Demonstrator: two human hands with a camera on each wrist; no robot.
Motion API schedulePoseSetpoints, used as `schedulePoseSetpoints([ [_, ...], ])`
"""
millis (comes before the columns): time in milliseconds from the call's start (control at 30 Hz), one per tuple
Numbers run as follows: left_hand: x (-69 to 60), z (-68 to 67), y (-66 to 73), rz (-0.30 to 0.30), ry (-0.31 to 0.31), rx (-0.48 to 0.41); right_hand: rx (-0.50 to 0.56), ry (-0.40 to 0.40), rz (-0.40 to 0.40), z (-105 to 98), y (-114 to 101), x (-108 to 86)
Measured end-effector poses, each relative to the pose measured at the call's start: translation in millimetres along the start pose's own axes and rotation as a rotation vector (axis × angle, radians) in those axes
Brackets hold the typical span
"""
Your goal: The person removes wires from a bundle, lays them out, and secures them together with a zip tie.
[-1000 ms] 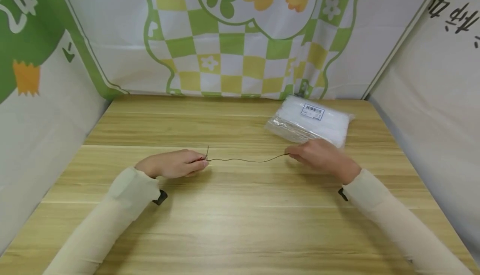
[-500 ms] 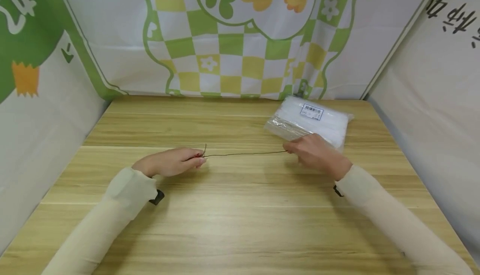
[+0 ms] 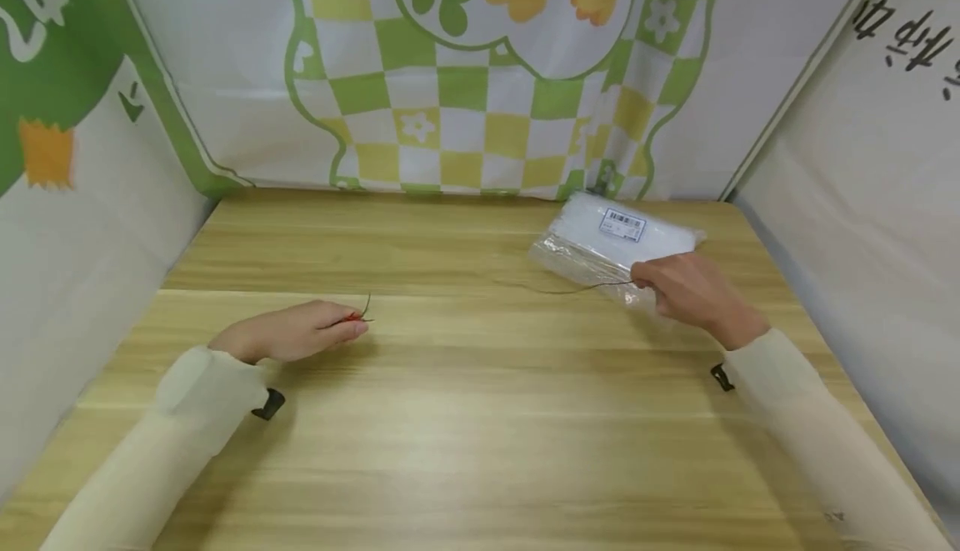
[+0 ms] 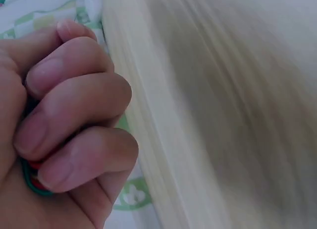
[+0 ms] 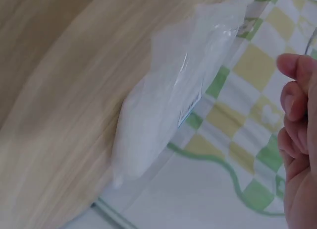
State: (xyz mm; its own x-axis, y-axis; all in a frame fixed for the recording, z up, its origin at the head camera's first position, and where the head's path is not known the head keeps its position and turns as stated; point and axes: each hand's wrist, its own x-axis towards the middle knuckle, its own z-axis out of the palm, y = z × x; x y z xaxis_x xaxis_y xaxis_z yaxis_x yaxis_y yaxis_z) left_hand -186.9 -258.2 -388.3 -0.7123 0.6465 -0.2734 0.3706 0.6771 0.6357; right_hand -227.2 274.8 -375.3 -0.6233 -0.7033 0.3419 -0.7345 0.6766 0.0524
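My left hand (image 3: 292, 331), at the left of the table, grips a small red and green wire bundle (image 3: 354, 316); two thin ends stick out past the fingertips. In the left wrist view the fingers of this hand (image 4: 74, 105) are curled over it, with a green strand (image 4: 30, 182) showing at the palm. At the right, my right hand (image 3: 692, 291) pinches one end of a thin dark wire (image 3: 573, 291), which trails leftward in the air. The right wrist view shows this hand (image 5: 299, 120) at its edge with curled fingers.
A clear plastic bag of white items (image 3: 581, 222) with a barcode label lies at the table's back right, just behind the right hand. Patterned cloth (image 3: 465, 117) hangs along the back edge of the wooden table (image 3: 465, 418), with cloth walls at both sides.
The hands have moved apart, left hand leftward and right hand rightward. The thin wire that stretched between them now hangs from the right hand alone, its left end away from the left hand.
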Motion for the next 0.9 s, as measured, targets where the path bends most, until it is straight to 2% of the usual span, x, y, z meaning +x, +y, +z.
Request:
schedulePoseSetpoints([
  [167, 9.0, -1.0, 0.4, 0.005, 0.048, 0.007, 0.066, -0.096, -0.030, 5, -6, 9.9],
  [267, 13.5, 2.8, -0.5, -0.028, 0.068, 0.008, 0.094, -0.160, -0.029, 10, -12, 13.3],
  [333, 14.8, 5.0, -3.0, -0.056, 0.086, 0.005, 0.098, -0.185, -0.025, 13, -14, 13.9],
  [467, 19.4, 7.5, -5.7, -0.055, 0.152, 0.037, 0.112, -0.206, -0.022, 16, -17, 14.5],
  [700, 40.6, 8.8, 2.2, -0.020, 0.248, 0.215, 0.126, -0.200, -0.058, 25, -23, 21.2],
  [900, 61.2, 11.3, 8.3, -0.023, 0.256, 0.398, 0.134, -0.169, -0.092, 33, -31, 27.4],
])
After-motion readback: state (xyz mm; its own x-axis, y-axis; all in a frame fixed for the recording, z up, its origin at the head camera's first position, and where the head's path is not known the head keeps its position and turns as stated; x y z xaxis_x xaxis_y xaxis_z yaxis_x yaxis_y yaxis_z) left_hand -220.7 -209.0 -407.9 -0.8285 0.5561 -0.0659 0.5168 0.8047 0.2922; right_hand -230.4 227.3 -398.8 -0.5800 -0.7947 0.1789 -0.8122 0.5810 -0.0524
